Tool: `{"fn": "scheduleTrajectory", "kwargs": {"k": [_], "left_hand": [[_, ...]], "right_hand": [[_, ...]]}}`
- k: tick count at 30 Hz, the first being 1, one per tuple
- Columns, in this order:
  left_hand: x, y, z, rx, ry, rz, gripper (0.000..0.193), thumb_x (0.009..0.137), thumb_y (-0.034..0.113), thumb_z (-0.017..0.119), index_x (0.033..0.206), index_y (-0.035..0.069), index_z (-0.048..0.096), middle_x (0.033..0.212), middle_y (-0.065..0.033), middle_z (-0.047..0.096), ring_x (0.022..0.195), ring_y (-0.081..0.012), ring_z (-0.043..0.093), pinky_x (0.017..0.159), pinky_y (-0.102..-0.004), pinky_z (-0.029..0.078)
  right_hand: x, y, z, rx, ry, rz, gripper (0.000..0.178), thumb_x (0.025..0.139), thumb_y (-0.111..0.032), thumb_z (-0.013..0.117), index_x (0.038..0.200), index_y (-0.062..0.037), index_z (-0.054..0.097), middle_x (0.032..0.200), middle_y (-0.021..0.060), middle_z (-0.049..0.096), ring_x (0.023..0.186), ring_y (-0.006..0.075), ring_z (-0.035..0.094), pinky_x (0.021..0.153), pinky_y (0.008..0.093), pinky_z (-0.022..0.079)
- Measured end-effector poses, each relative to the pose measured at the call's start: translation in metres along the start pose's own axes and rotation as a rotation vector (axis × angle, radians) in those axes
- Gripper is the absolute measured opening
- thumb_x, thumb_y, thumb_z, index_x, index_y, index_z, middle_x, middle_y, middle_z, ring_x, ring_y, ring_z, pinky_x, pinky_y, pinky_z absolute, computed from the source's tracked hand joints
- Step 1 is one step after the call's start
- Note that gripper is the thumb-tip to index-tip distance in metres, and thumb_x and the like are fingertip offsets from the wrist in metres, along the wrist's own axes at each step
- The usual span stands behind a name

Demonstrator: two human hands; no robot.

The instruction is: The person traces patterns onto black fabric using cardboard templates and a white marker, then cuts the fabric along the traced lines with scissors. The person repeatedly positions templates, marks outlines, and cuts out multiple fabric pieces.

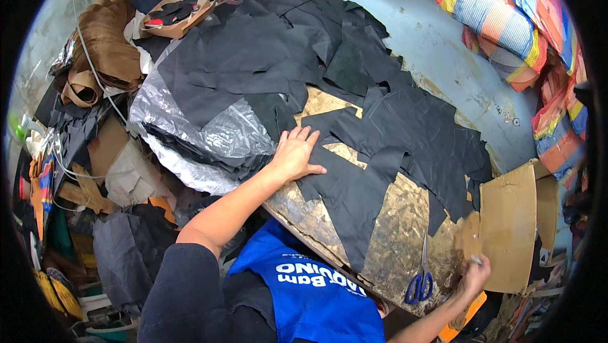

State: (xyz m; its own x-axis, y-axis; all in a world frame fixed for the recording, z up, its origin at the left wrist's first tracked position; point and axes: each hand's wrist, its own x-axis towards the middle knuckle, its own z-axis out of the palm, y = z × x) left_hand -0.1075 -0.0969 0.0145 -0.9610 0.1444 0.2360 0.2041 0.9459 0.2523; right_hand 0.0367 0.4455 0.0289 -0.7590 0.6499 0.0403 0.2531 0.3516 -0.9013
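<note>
My left hand (296,154) lies flat with fingers spread on a piece of black fabric (351,191) near the table's front edge. At the right end of the table, my right hand (476,276) is closed round a small whitish, pen-like thing (476,259), mostly covered by the fingers. Just above it is a smeared brown, cardboard-like piece (467,236); whether the hand touches it I cannot tell. Scissors with blue handles (418,285) rest on the worn tabletop (405,216) left of that hand, their blades pointing away from me.
A large heap of black fabric pieces (253,51) covers the far table, with clear plastic (234,131) at its left. An open cardboard box (506,229) stands at the right. Behind lie a cardboard tray (183,17) and brown rolled material (111,39); woven striped sacks (500,20) are at upper right.
</note>
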Motion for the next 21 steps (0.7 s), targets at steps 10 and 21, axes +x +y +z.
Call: {"fn": "scheduleTrajectory", "kwargs": {"k": [10, 21], "left_hand": [[0.024, -0.015, -0.007, -0.481, -0.515, -0.010, 0.039, 0.076, 0.029, 0.073, 0.107, 0.004, 0.067, 0.100, -0.0191, 0.067, 0.095, -0.0300, 0.065, 0.084, -0.0364, 0.049], [-0.032, -0.026, -0.038, -0.654, -0.819, 0.051, 0.055, 0.074, 0.011, 0.073, 0.123, -0.005, 0.053, 0.101, -0.0122, 0.067, 0.090, -0.0145, 0.061, 0.080, -0.0280, 0.048]], "right_hand": [[-0.113, -0.041, 0.017, 0.450, 0.111, -0.056, 0.037, 0.076, 0.004, 0.057, 0.112, -0.0048, 0.053, 0.095, 0.0080, 0.061, 0.056, 0.0112, 0.054, 0.046, 0.0188, 0.043], [-0.127, -0.014, 0.125, 0.316, -0.197, -0.061, 0.042, 0.077, 0.008, 0.055, 0.119, 0.0072, 0.048, 0.092, 0.0126, 0.062, 0.064, 0.0145, 0.061, 0.057, 0.0251, 0.052]]}}
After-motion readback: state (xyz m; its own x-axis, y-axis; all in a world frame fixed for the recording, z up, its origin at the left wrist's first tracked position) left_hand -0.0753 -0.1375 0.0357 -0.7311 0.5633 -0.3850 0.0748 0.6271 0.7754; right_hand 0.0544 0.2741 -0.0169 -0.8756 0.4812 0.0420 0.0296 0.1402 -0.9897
